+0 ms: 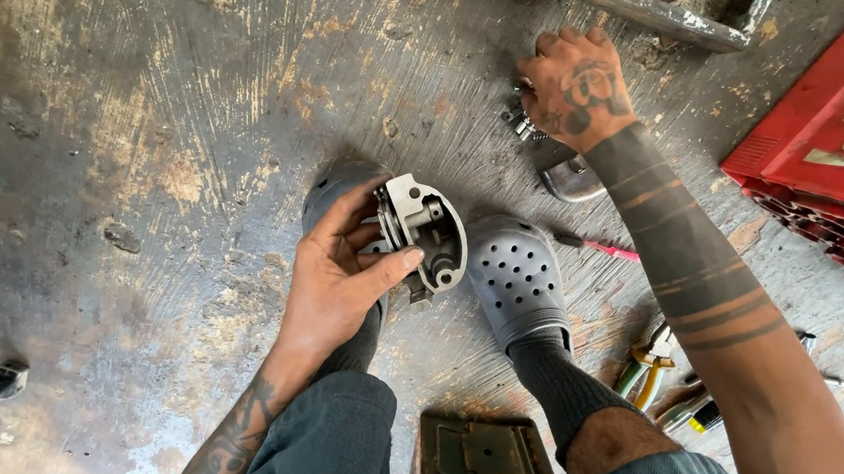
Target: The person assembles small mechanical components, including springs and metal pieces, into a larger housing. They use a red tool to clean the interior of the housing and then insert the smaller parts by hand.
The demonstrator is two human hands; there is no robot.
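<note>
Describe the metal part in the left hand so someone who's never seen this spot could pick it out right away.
Start at the two grey perforated clogs on the worn concrete floor. Just above the clog on the left, the left hand holds a pale grey cast metal housing, rounded, with hollow chambers facing up. Unlike the small tools lying loose on the floor by the right leg, it is held up in the hand.

A workshop: stained concrete floor [148, 145], pliers [644, 370] and screwdriver [597, 247] lying about.
</note>
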